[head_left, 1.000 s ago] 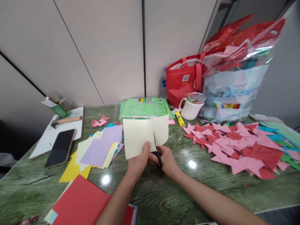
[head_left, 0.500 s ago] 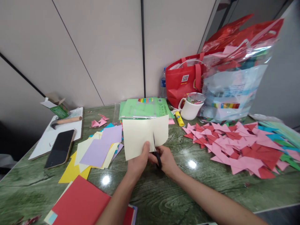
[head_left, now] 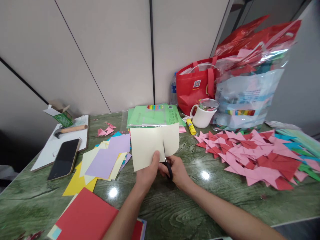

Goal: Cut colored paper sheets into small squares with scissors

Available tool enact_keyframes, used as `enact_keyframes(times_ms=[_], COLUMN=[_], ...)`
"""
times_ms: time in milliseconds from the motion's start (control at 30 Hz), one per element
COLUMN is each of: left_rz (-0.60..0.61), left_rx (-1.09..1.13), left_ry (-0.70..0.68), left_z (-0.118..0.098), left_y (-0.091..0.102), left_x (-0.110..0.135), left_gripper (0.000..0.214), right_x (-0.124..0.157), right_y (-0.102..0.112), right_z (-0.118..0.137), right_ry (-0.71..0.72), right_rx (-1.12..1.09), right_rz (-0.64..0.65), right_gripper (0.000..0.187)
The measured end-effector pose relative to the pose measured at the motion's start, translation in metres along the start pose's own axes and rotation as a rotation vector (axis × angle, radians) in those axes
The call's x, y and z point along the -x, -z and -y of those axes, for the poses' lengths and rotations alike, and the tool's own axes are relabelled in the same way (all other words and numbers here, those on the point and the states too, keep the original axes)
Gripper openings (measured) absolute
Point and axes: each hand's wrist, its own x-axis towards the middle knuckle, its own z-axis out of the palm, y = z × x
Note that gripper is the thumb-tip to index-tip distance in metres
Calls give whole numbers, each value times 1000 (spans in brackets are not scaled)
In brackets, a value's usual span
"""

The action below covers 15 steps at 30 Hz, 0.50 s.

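A cream sheet of paper [head_left: 145, 146] is held up over the table by my left hand [head_left: 147, 173], thumb on its near face and the other fingers hidden behind. My right hand [head_left: 178, 171] grips black-handled scissors [head_left: 169, 170], their blades in a slit that runs partway up the sheet from its lower edge. The piece right of the slit is still joined at the top. Cut lilac and cream papers [head_left: 102, 161] lie in a loose pile left of my hands. Nearer me, a red stack of paper [head_left: 86, 215] sits partly under my left forearm.
A phone [head_left: 64, 158], a hammer [head_left: 72, 129] and a small green box [head_left: 61, 116] are at the left. Behind stand green paper packs [head_left: 155, 115], a glue stick [head_left: 191, 126], a white mug [head_left: 203, 116] and bags [head_left: 250, 86]. Folded pink and red paper shapes [head_left: 252, 150] cover the right.
Almost nothing differs. Both hands, the sheet and the scissors keep nearly the same place, and the slit looks about as long as before.
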Motion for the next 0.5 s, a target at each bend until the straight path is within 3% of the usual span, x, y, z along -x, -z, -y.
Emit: enact_keyframes(times_ms=[500], left_rz=[-2], left_rx=[-18], left_ry=[-7], left_z=[-2], left_y=[0], left_x=[0], left_gripper=[28], right_x=[0], right_y=[0], right_z=[1], right_ry=[-3], right_rx=[-17], right_rz=[6], right_gripper=[33])
